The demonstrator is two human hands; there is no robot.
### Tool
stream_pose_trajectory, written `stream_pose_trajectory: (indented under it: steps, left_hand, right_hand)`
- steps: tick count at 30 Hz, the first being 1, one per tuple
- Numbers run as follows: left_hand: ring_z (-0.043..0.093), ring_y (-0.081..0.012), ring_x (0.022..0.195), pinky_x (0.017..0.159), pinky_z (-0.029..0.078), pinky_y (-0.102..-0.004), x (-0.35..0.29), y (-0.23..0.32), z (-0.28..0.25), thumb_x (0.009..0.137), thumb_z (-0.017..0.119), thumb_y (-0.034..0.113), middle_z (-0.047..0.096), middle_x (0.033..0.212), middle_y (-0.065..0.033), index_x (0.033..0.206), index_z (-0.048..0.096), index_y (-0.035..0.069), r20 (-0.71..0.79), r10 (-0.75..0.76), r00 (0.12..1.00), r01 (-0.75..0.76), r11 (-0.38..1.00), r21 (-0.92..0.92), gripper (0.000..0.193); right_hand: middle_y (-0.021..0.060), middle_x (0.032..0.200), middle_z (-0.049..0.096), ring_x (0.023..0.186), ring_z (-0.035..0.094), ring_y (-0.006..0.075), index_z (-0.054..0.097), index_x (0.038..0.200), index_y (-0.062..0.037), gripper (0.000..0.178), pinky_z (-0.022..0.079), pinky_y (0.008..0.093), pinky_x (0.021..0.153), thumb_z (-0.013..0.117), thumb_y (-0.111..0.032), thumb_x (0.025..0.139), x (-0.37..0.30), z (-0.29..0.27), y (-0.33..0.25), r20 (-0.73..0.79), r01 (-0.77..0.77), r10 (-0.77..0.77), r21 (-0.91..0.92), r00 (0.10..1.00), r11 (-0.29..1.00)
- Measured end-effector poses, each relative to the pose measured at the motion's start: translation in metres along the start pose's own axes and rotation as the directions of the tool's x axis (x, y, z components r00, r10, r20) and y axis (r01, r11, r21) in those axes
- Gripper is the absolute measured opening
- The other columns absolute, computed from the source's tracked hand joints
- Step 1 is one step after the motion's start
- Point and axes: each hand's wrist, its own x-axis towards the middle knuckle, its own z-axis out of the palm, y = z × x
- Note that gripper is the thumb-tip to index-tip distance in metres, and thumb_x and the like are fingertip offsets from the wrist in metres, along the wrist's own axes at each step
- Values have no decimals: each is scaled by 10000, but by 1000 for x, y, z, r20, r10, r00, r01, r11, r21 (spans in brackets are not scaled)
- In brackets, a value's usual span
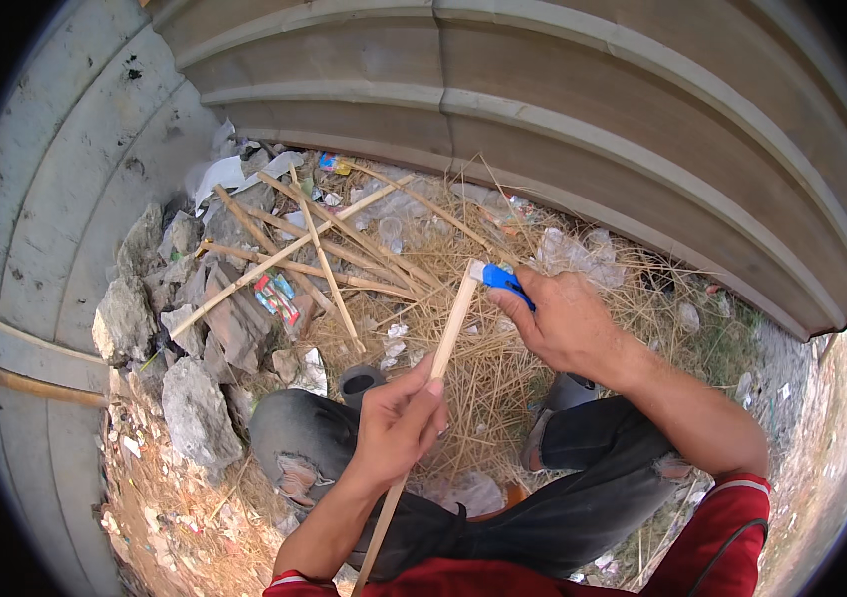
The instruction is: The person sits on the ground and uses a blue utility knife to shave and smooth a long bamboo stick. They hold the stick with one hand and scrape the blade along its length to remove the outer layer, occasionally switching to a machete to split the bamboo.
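My left hand (399, 423) is closed around a long, pale strip of split bamboo or wood (455, 323), which slants from my lap up and away to the right. My right hand (568, 318) grips a blue utility knife (506, 283). The knife's front end meets the far tip of the strip, and its blade is too small to make out clearly. Beyond my left hand lies a loose pile of similar sticks (327, 257), crossing one another on the ground.
Rough grey rocks (200, 413) are heaped at the left. A ribbed metal sheet wall (563, 139) stands at the back and a pale wall (55, 199) at the left. Dry straw, shavings and litter, including a colourful wrapper (277, 298), cover the ground around my bent knees.
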Motion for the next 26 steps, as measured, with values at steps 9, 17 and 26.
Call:
stream_pose_trajectory:
  steps: [9,17,26]
  left_hand:
    - [474,-40,448,410,358,-195,-9,-1,0,1058,538,95,686,803,-83,1467,516,26,78,-17,997,21,998,-51,415]
    - [520,-28,499,431,384,-190,-3,9,9,1019,619,89,693,832,-52,1345,622,-9,-61,4,998,-4,1000,7,340]
    - [605,-58,706,636,479,-195,5,-1,10,1015,633,114,696,891,-37,1429,576,30,-13,15,1000,-14,990,138,427]
  right_hand:
    - [190,604,566,593,606,420,622,859,15,443,456,473,570,581,-396,1020,-10,-41,17,-173,-48,87,219,981,975]
    - [221,619,610,587,634,445,614,878,-3,384,498,527,559,623,-372,983,-34,-13,-33,181,101,-150,256,972,961]
    - [217,639,667,619,690,434,662,962,-14,495,555,531,593,614,-506,969,-31,3,-25,202,24,-14,-47,979,999]
